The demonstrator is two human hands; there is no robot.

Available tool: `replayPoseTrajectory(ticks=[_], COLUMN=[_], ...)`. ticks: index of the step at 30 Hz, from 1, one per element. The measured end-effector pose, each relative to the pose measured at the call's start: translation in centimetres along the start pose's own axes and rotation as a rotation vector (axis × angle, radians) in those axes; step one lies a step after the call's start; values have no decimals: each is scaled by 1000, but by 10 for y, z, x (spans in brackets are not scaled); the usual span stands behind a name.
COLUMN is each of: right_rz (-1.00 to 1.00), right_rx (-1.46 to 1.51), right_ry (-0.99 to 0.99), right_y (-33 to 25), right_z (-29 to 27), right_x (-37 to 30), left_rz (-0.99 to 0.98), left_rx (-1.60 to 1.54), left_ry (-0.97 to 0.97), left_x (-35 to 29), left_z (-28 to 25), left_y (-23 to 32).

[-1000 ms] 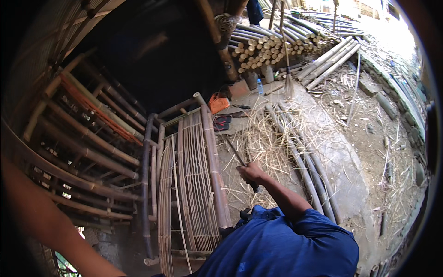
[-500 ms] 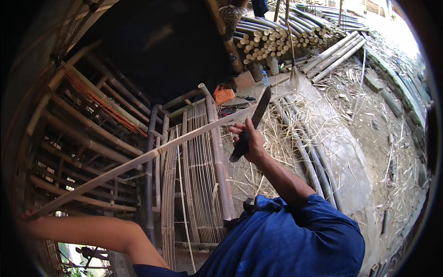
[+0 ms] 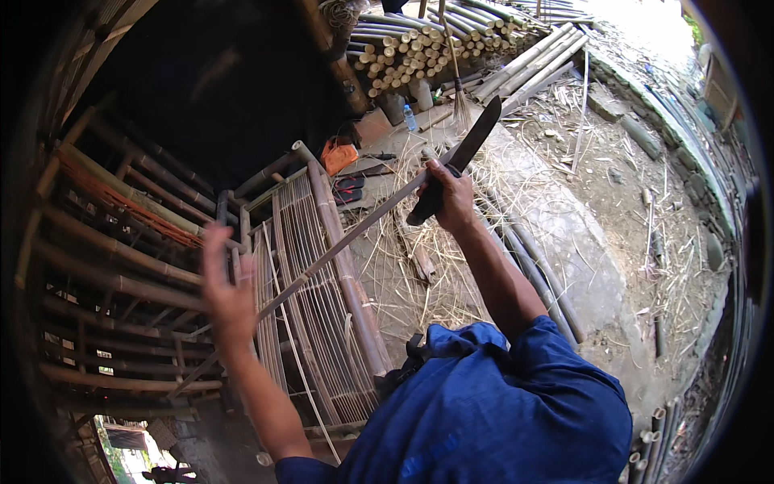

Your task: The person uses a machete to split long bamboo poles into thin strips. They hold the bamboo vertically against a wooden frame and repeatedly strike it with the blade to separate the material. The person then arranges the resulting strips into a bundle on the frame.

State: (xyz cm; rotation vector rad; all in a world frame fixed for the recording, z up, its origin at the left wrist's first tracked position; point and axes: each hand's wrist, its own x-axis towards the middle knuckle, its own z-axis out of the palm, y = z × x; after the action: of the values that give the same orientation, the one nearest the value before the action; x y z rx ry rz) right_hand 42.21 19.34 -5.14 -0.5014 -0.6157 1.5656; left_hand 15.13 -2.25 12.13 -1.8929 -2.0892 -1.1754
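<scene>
My right hand (image 3: 453, 195) is closed round the dark handle of a machete (image 3: 480, 133), its blade pointing up and away to the right. A long split bamboo strip (image 3: 347, 239) runs from beside the blade and my right thumb down to the lower left. Whether the thumb pinches it, I cannot tell. My left hand (image 3: 228, 294), smeared by motion, is raised with its fingers apart, in front of the strip's lower part. Beneath the strip lies a slatted bamboo bench (image 3: 322, 323).
Cut bamboo poles (image 3: 419, 48) are stacked at the back. A broom (image 3: 460, 105), a water bottle (image 3: 409, 118) and an orange bag (image 3: 339, 155) stand nearer. Bamboo shavings (image 3: 451, 302) litter the floor beside long poles (image 3: 536, 274). A bamboo rail frame (image 3: 129, 278) rises at left.
My left hand has let go of the strip's far-left end and come inward, fingers spread. My right thumb now lies against the strip by the blade. The view has shifted right.
</scene>
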Motion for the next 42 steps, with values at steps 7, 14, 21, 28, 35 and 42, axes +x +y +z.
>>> replayPoseTrajectory(ticks=[7,14,21,28,35,42], right_rz=[-25,-216,-317,-272,-302,-435], right_rx=[-686,-1670,-1622,-1599,-1674,-1773], right_ry=[-160,-309,-614,-435,-608,-369], right_y=[-35,-35,20,22,1,3], right_z=[-3,-3,1,11,21,3], right_x=[31,-29,-88,-44,-51,37], left_rz=[-461,-386,-473,-461,-421,-307], left_rx=[-859,-917,-909,-852,-841,-739], left_ry=[-1072,-754,-506,-550,-533,-603], left_x=[-25,-54,-54,-63,-94,-118], left_z=[127,159,176,147,119,94], left_y=[-21,4,6,7,8,-3])
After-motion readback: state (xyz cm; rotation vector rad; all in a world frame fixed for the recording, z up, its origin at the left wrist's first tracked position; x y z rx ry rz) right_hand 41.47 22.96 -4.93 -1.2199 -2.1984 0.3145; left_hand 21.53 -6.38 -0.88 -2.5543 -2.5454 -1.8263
